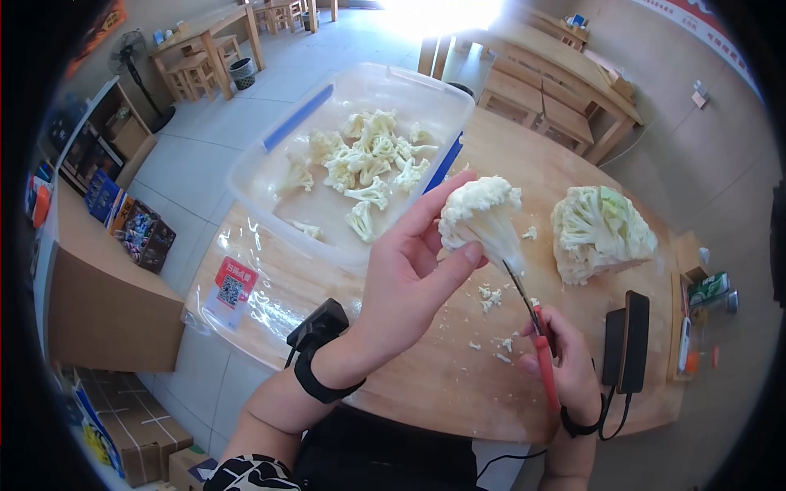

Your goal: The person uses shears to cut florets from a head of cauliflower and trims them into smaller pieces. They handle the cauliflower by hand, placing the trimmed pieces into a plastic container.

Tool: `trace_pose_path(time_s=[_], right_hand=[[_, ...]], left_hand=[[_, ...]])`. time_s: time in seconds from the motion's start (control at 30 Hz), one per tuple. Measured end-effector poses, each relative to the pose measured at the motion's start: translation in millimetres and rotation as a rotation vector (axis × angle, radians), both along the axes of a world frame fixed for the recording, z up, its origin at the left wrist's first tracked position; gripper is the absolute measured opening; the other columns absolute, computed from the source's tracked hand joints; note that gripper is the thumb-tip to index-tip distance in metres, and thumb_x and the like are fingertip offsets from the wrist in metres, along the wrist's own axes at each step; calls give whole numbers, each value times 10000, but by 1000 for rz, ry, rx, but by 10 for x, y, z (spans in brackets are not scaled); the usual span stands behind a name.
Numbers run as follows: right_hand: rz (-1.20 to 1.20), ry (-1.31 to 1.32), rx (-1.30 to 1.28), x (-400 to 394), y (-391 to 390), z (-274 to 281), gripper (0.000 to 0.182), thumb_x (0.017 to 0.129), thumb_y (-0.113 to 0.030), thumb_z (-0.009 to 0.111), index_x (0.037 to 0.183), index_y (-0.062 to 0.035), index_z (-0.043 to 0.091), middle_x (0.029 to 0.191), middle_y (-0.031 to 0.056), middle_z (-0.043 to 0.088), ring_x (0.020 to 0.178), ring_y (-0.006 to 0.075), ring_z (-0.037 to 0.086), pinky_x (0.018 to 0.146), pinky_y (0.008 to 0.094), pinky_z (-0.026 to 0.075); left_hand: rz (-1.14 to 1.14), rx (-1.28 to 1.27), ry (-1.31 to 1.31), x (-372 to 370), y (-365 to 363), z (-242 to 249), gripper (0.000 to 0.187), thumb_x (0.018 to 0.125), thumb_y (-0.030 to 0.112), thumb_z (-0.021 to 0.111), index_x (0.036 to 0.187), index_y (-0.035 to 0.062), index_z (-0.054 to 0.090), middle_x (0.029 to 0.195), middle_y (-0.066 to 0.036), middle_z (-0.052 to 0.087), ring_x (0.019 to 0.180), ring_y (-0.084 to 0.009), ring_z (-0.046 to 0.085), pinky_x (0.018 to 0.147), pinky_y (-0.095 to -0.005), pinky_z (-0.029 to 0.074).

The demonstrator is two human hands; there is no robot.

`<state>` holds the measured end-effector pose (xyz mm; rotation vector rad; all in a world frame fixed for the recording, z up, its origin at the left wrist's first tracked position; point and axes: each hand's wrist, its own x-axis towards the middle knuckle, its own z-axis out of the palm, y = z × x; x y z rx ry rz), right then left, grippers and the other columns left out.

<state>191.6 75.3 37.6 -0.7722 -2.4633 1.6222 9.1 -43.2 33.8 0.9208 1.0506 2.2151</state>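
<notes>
My left hand holds a cauliflower floret between thumb and fingers, its stem pointing down to the right. Red-handled scissors are in my right hand, the tips of the blades touching or very close to the stem's lower end. A larger piece of cauliflower with pale green parts rests on the wooden table to the right. Left of it, beyond my left hand, a clear plastic bin with blue side clips contains several cut florets. Small cauliflower crumbs lie between my hands.
A black device with a cable stands at the table's right side. A red and white QR code card lies at the left edge. Cardboard boxes are left of the table; wooden tables and benches stand behind.
</notes>
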Motion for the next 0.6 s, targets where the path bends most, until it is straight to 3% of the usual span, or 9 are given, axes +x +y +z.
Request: trace_pose_path(time_s=[0.07, 0.2, 0.3, 0.4, 0.47, 0.6], right_hand=[[-5, 88, 48, -11, 6, -30, 335, 655, -111, 734, 876, -41, 493, 722, -8, 406, 657, 86, 367, 578, 225, 338], [-17, 114, 56, -3, -4, -46, 327, 670, -117, 736, 887, -35, 505, 713, -16, 421, 647, 65, 368, 562, 213, 332], [-77, -8, -58, 4, -24, -24, 239, 708, -114, 667, 872, -36, 512, 752, -26, 475, 669, 41, 450, 605, 176, 368], [-51, 67, -30, 2, -25, -62, 184, 729, -87, 664, 836, -33, 525, 714, -27, 505, 625, 33, 470, 556, 173, 377], [-68, 40, -18, 12, -42, -73, 222, 723, -138, 718, 802, -20, 547, 611, -39, 417, 567, 34, 349, 493, 196, 295], [-54, 41, 40, 24, -35, -91, 212, 731, -151, 712, 765, -18, 550, 577, -41, 413, 540, 37, 343, 474, 204, 287]], left_hand=[[-48, -11, -52, 2, -10, 15, 542, 798, -38, 558, 1303, -12, 362, 1261, -105, 433, 1135, -174, 451, 878, -301, 460], [-91, -59, 59, 30, 19, -25, 546, 805, -54, 555, 1309, 6, 352, 1242, -74, 423, 1143, -149, 444, 882, -263, 450], [-51, -84, 92, 47, 21, -25, 528, 803, -51, 553, 1293, 22, 369, 1213, -66, 434, 1120, -147, 462, 853, -251, 465], [-45, -72, 40, 19, 36, -40, 494, 810, 36, 595, 1255, 6, 384, 1192, -99, 463, 1073, -162, 483, 829, -283, 476], [-38, -52, 33, 0, 48, -75, 467, 811, 25, 571, 1233, 27, 369, 1173, -109, 473, 1039, -164, 499, 816, -292, 479], [-111, -53, -39, -36, 46, -95, 466, 806, 9, 541, 1230, 40, 350, 1146, -114, 492, 1011, -163, 517, 804, -298, 481]])
